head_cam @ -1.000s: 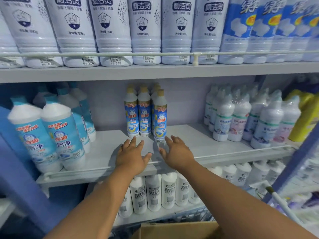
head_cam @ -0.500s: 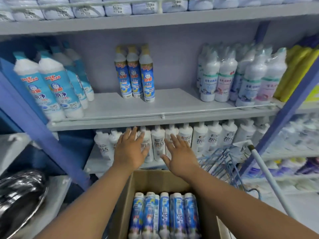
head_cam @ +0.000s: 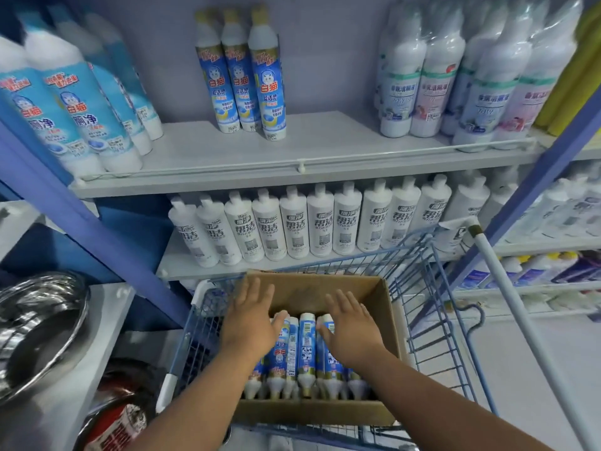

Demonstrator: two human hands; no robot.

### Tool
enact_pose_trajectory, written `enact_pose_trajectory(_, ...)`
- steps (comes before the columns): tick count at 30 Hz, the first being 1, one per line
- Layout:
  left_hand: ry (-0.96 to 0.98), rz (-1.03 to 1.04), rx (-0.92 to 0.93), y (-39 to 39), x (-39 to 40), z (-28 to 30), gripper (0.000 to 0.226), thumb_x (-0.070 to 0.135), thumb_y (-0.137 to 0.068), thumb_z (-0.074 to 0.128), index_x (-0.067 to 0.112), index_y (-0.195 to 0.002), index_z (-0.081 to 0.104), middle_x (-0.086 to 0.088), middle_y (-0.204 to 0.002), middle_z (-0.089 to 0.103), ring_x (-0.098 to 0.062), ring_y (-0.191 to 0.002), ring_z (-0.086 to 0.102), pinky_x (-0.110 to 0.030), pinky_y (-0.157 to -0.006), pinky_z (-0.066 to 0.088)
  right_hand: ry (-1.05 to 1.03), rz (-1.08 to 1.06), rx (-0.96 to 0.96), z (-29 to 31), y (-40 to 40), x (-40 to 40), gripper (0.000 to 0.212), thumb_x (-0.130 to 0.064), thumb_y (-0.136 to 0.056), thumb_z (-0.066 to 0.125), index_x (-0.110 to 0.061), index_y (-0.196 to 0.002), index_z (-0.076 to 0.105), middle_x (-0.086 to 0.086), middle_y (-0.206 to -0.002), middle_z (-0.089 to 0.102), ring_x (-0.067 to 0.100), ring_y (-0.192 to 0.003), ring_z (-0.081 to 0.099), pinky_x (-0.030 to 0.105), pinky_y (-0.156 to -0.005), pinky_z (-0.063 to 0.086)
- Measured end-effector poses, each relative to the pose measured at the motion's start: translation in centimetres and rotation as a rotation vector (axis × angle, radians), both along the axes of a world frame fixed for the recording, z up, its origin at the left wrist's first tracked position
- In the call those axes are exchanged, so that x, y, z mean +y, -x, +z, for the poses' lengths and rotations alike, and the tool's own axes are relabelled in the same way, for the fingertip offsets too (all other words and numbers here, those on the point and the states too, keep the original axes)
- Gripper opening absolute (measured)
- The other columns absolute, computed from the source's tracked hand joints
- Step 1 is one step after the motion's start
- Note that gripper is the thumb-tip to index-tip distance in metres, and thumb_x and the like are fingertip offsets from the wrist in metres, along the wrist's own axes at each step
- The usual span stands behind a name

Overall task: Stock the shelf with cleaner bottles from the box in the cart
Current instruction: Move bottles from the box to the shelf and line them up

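A cardboard box [head_cam: 387, 307] sits in a blue wire cart [head_cam: 432, 323]. Several slim blue-and-white cleaner bottles [head_cam: 305, 349] lie in the box, caps toward me. My left hand [head_cam: 250, 317] hovers flat over the bottles at the left of the box, fingers straight and spread. My right hand [head_cam: 351, 327] is spread over the bottles at the right, fingers straight. Neither hand holds anything. On the middle shelf [head_cam: 325, 151], three matching bottles [head_cam: 240, 73] stand upright near the back.
Large blue toilet-cleaner bottles [head_cam: 71, 102] stand at the shelf's left, wrapped white bottles [head_cam: 455, 83] at its right. White bottles [head_cam: 299, 222] line the shelf below. A white pole [head_cam: 520, 317] leans at the cart's right. A steel bowl [head_cam: 35, 330] sits at the left.
Both hands came down from the middle shelf's front edge to just over the bottles in the box. The view tilted down with them, bringing the cart and box fully into sight.
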State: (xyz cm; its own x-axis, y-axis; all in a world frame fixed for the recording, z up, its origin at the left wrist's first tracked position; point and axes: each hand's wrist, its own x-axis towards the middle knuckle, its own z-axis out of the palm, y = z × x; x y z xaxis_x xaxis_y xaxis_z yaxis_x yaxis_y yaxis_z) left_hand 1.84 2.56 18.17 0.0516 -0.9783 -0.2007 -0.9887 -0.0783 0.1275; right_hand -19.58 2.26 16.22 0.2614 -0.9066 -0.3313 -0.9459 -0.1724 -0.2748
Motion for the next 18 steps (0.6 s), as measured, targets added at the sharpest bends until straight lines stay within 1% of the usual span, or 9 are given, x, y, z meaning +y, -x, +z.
enact_pose_trajectory(2, -0.047, 0.021, 0.034, -0.3, 0.6, -1.9, 0.07, 0.063, -0.098, 0.032, 0.032, -0.159, 0.017, 0.0, -0.169, 0.0, -0.022, -0.155, -0.004, -0.045, -0.124, 0.017, -0.048, -0.009, 0.011, -1.3, -0.5, 0.5, 0.071, -0.055, -0.103, 0.028, -0.023, -0.161, 0.003, 0.003, -0.169, -0.004, 0.022, -0.155, -0.008, 0.042, -0.126, 0.006)
enact_pose_trajectory(6, -0.131, 0.063, 0.094, -1.0, 0.3, -5.3, 0.07, 0.062, -0.099, 0.036, 0.031, -0.159, 0.019, 0.0, -0.169, 0.003, -0.024, -0.154, 0.006, -0.04, -0.122, 0.025, -0.131, -0.038, 0.035, -4.0, -2.1, 0.2, 0.071, -0.056, -0.103, 0.028, -0.023, -0.161, 0.003, 0.003, -0.169, -0.003, 0.024, -0.155, -0.005, 0.042, -0.126, 0.008)
enact_pose_trajectory(8, -0.181, 0.066, 0.11, -1.4, 0.1, -7.1, 0.07, 0.06, -0.099, 0.038, 0.03, -0.159, 0.019, -0.002, -0.169, 0.005, -0.024, -0.154, 0.006, -0.039, -0.122, 0.023, -0.178, -0.074, 0.035, -5.4, -3.0, -0.1, 0.072, -0.057, -0.103, 0.029, -0.023, -0.161, 0.003, 0.003, -0.169, -0.002, 0.024, -0.156, -0.005, 0.042, -0.126, 0.009)
enact_pose_trajectory(10, -0.229, 0.039, 0.105, -1.7, 0.1, -8.9, 0.073, 0.06, -0.099, 0.037, 0.029, -0.16, 0.014, -0.005, -0.169, 0.005, -0.025, -0.154, 0.006, -0.039, -0.123, 0.018, -0.227, -0.126, 0.034, -6.9, -4.2, -0.2, 0.073, -0.059, -0.102, 0.029, -0.024, -0.161, 0.002, 0.002, -0.169, -0.002, 0.023, -0.156, -0.005, 0.043, -0.126, 0.01)
enact_pose_trajectory(13, -0.248, 0.018, 0.068, -2.4, -0.2, -11.3, 0.077, 0.062, -0.098, 0.036, 0.028, -0.161, 0.008, -0.007, -0.168, 0.007, -0.028, -0.153, 0.013, -0.037, -0.121, 0.016, -0.285, -0.177, 0.055, -9.3, -5.9, -0.6, 0.074, -0.06, -0.102, 0.028, -0.025, -0.161, 0.0, 0.002, -0.169, -0.001, 0.023, -0.156, -0.004, 0.044, -0.125, 0.012)
enact_pose_trajectory(15, -0.253, 0.039, 0.085, -3.1, -0.3, -12.9, 0.077, 0.063, -0.098, 0.036, 0.027, -0.161, 0.01, -0.007, -0.168, 0.009, -0.029, -0.151, 0.016, -0.036, -0.121, 0.018, -0.316, -0.2, 0.07, -10.7, -6.8, -0.9, 0.074, -0.059, -0.102, 0.029, -0.023, -0.161, 0.002, 0.002, -0.169, 0.001, 0.022, -0.156, -0.002, 0.044, -0.125, 0.013)
enact_pose_trajectory(18, -0.284, 0.117, 0.161, -3.4, -0.1, -15.2, 0.077, 0.061, -0.098, 0.04, 0.023, -0.16, 0.015, -0.008, -0.168, 0.011, -0.028, -0.152, 0.015, -0.036, -0.121, 0.019, -0.367, -0.216, 0.049, -12.8, -8.0, -1.1, 0.074, -0.059, -0.101, 0.03, -0.022, -0.161, 0.006, 0.002, -0.169, 0.003, 0.022, -0.156, 0.002, 0.042, -0.124, 0.017)
